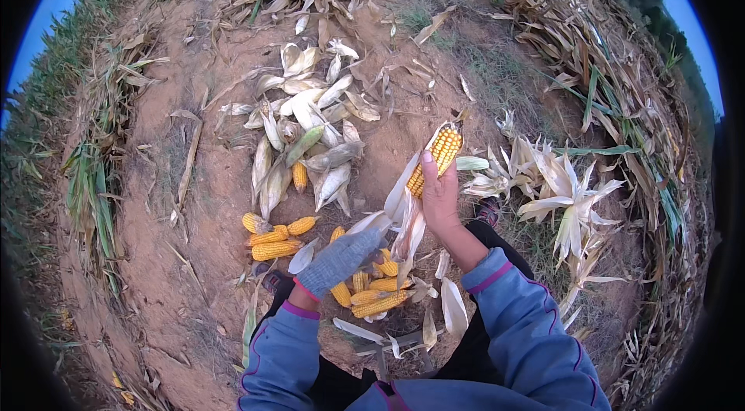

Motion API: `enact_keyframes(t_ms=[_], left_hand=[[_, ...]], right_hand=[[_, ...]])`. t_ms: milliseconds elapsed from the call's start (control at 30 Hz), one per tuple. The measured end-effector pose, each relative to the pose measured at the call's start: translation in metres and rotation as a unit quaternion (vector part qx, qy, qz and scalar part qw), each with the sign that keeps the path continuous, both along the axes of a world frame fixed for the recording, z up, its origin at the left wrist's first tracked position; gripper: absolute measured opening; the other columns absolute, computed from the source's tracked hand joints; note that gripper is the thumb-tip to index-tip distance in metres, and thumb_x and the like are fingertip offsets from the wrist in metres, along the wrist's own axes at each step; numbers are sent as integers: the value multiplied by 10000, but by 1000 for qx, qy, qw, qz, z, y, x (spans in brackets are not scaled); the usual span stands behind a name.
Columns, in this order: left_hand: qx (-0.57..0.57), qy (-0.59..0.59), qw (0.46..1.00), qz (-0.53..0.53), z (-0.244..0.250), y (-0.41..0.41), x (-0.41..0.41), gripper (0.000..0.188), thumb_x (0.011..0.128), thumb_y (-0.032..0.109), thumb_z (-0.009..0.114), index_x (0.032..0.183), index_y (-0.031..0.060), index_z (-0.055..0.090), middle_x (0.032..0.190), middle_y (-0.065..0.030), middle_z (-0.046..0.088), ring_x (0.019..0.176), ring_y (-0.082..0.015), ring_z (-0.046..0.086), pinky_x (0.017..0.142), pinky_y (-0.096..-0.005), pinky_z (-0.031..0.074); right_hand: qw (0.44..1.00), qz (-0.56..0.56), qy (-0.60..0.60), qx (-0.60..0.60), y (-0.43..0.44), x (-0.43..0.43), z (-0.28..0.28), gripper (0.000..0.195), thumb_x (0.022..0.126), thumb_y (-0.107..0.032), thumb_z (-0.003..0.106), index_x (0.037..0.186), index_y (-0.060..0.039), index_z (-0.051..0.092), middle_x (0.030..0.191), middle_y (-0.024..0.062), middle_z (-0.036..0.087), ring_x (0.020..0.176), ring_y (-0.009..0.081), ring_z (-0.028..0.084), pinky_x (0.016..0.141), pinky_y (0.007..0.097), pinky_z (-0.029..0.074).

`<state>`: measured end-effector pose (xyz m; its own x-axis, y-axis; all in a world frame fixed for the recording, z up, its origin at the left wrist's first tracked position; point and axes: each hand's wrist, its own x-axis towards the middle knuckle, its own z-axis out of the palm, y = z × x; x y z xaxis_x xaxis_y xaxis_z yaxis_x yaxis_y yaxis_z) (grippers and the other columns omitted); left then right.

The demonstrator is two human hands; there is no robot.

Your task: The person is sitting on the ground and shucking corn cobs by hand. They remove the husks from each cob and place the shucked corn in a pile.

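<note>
My right hand (442, 195) is bare and grips a yellow corn cob (445, 149), tip up, with pale husk leaves (410, 219) peeled down and hanging from it. My left hand (343, 259), in a grey knitted glove, is beside the lower end of those leaves; its fingers are partly hidden, so whether it pinches husk cannot be told. Husked cobs (381, 303) lie on the ground below the gloved hand. Several more husked cobs (276, 249) lie to its left. Beyond both hands is a heap of unhusked ears (308, 137), one showing yellow kernels.
Empty husks (567, 195) are piled to the right of my right hand. Dry corn stalks (628, 102) line the right side, with more stalks (93, 195) at the left and across the far side. A metal frame (401, 347) is between my legs, over reddish soil.
</note>
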<state>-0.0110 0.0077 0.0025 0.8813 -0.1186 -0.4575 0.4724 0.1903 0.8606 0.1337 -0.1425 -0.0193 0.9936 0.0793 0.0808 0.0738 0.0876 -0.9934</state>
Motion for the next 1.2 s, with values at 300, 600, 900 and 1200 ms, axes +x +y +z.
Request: enact_keyframes(t_ms=[300, 600, 900, 1200], left_hand=[[-260, -186, 919, 232, -7, -29, 9, 474, 946, 302, 447, 1324, 26, 369, 1277, -100, 463, 1165, -202, 464, 981, -328, 396], [-358, -48, 851, 381, -4, 1, 18, 374, 897, 256, 537, 1204, 50, 476, 1098, -100, 573, 989, -231, 580, 846, -354, 501], [-357, -28, 875, 325, -15, -2, 18, 400, 901, 321, 545, 1186, 47, 485, 1067, -91, 585, 954, -205, 591, 829, -327, 503], [-228, -60, 944, 231, -9, -19, 20, 627, 844, 297, 602, 1346, 48, 319, 1217, -109, 495, 1083, -221, 529, 907, -343, 467]], right_hand=[[959, 252, -122, -38, 18, -60, 14, 610, 779, -105, 701, 1253, -46, 322, 1231, 117, 467, 1087, 188, 517, 904, 314, 433], [917, 307, -244, -70, 12, -56, 25, 479, 854, -203, 570, 1263, -46, 374, 1341, 207, 380, 1230, 343, 405, 1027, 414, 315], [942, 219, -243, -72, 5, -51, 34, 191, 933, -124, 419, 986, -11, 563, 1031, 149, 601, 996, 306, 574, 894, 370, 431], [973, 216, 85, 3, 5, -55, 19, 339, 986, -290, 376, 859, -27, 548, 697, 12, 545, 611, 88, 530, 579, 232, 441]])
